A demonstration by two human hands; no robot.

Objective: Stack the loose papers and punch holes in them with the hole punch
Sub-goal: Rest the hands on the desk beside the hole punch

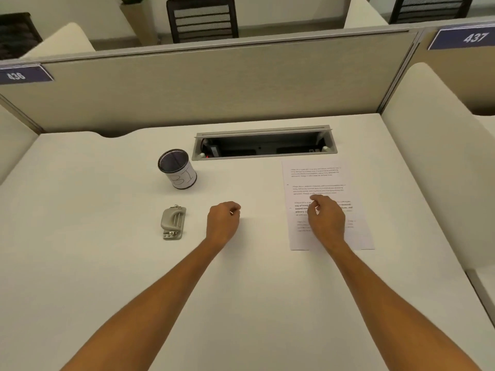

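A stack of printed white papers [316, 178] lies flat on the right part of the white desk [107, 263]. My right hand [326, 218] hovers over or rests on the papers' lower half, fingers curled loosely, holding nothing. A grey metal hole punch [172, 223] sits on the desk at the left. My left hand [223, 222] is between the punch and the papers, fingers curled in a loose fist with nothing in it, a short way right of the punch.
A black mesh pen cup [177, 168] with a white label stands behind the punch. An open cable tray [263, 144] is set into the desk at the back. Beige partition walls [214, 84] close the back and the right side.
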